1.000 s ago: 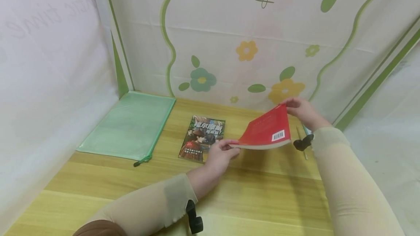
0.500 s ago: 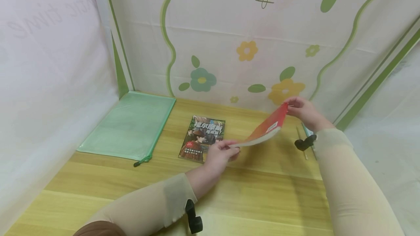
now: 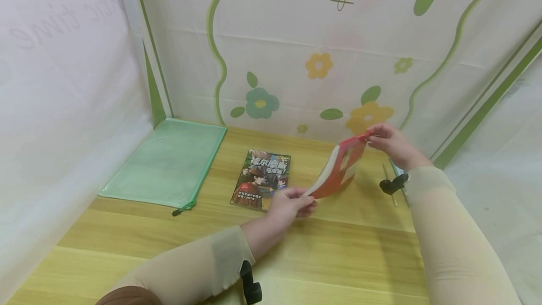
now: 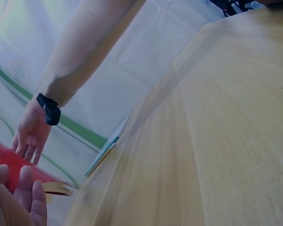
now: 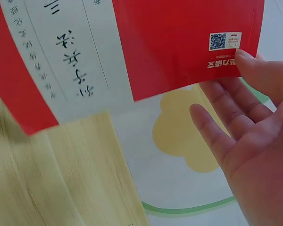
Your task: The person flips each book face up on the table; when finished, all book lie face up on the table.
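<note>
A thin red paperback book [image 3: 345, 168] is held tilted above the table between both hands. My left hand [image 3: 290, 206] pinches its near-left corner, and my right hand [image 3: 391, 142] pinches the far-right corner. In the right wrist view, the red cover [image 5: 179, 42] has a white band with black lettering and a QR code near the thumb of the right hand [image 5: 259, 122]. The left wrist view shows the left fingers [image 4: 26, 188] at the book's edge. Left of it, a comic-style book [image 3: 258, 182] with a dark illustrated cover lies flat, close behind the left hand.
A pale green zip pouch [image 3: 165, 164] lies flat at the table's back left, its dark-tipped pull hanging toward the front. By the right wrist lie a thin stick-like item [image 3: 390, 185] and a light-blue-edged flat item [image 3: 398, 171]. Flower-printed cloth [image 3: 288, 60] walls in the back.
The red book has turned over in the hands: its back cover with the barcode faced up, then tipped edge-on, and now the page edges show on its left. The left hand has shifted slightly right.
</note>
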`<state>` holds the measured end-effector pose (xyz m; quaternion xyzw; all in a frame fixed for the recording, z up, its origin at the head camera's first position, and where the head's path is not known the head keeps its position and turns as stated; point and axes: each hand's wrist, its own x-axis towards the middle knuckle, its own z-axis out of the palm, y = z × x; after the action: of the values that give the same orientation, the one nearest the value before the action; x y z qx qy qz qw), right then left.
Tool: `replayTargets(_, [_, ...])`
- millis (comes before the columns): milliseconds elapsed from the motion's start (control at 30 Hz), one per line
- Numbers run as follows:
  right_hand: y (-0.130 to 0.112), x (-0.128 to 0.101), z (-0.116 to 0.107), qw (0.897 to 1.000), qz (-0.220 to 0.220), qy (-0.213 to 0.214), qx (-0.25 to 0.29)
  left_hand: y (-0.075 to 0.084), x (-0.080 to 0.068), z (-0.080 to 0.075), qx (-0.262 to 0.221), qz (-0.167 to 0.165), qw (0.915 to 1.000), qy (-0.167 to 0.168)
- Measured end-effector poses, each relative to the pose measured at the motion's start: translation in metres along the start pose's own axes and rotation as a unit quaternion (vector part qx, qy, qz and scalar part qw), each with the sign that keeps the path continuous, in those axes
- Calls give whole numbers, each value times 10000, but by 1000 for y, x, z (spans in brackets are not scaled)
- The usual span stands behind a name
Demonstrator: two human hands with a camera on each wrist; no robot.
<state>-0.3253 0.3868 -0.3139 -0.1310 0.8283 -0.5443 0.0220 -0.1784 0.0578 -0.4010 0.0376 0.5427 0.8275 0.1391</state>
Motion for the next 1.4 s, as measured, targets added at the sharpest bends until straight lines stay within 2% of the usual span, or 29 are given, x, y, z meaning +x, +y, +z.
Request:
replayTargets(167, [-3, -1, 1, 9999, -16, -39, 102, -2, 1, 0, -1, -68, 9999, -91])
replayTargets(367, [-4, 1, 2, 9996, 158, 89, 211, -4, 2, 0, 86, -214, 9997, -33])
replayTargets(733, [-9, 0, 4, 9925, 1062, 376, -464, -4, -3, 2, 167, -289, 9994, -29])
replayTargets(1000, [-6, 1, 5, 9867, 1255, 390, -959, -11, -3, 3, 337, -470, 9983, 32])
replayTargets(1200, [-8, 2, 5, 9832, 1338, 387, -1176, -15, -4, 8, 772, -595, 9952, 124])
replayTargets(1400, [-14, 2, 10, 9811, 1328, 345, -1363, -20, -4, 17, 1406, -670, 9877, 121])
